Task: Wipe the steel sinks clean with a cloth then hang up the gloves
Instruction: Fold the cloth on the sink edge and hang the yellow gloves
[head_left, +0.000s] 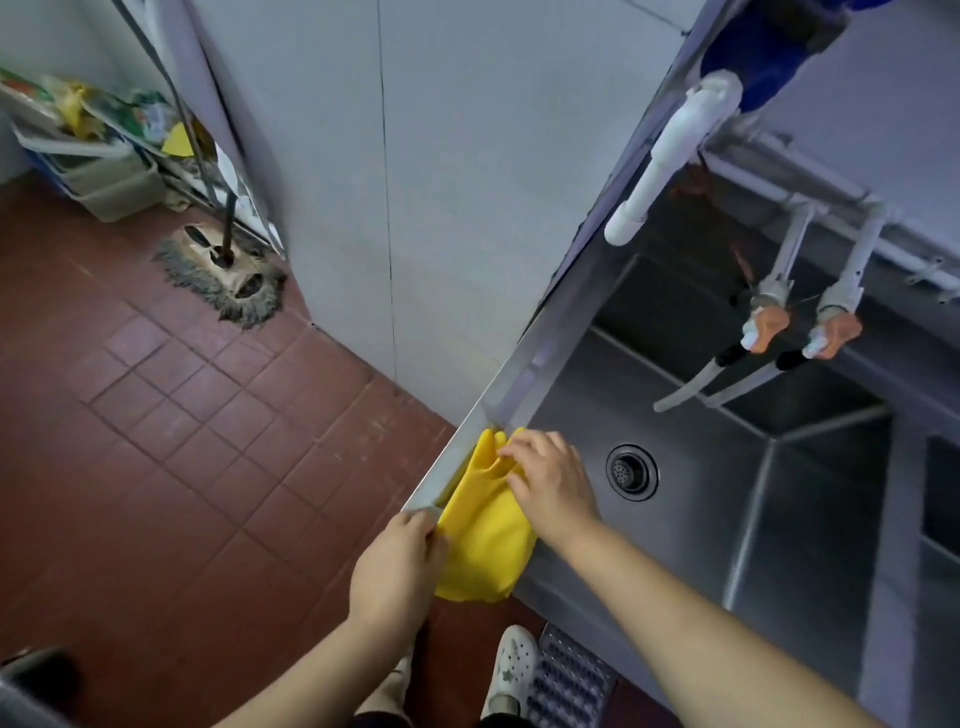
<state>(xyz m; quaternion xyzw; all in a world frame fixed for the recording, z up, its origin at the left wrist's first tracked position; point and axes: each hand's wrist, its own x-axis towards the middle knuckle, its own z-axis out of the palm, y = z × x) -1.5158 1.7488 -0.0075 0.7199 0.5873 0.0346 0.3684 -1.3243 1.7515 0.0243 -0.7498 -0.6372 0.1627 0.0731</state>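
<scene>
The left hand (397, 564) curls its fingers round the lower edge of a yellow glove (485, 525), thumb side hidden behind the rubber, while the right hand (550, 480) lies on top with bent fingers pinching the glove's finger end. The glove is draped over the sink rim (511, 400) at the near left corner — part inside the basin, its cuff hanging outside toward the floor. The sink (675, 441) holds nothing loose around its drain (631, 472); a second basin (943, 499) to the right is cut off by the frame. Two taps (800, 332) and a white pipe (662, 166) hang over the back of the sink; something blue (763, 57) above the pipe is too blurred to tell. Left of the rim a white wall panel (441, 182) stands close, then open red tile floor (156, 441) runs to a mop (228, 273) and a cluttered rack with bins (111, 184) — their contents hard to make out. A white shoe (511, 670) and a floor grate (569, 680) sit below the sink front.
</scene>
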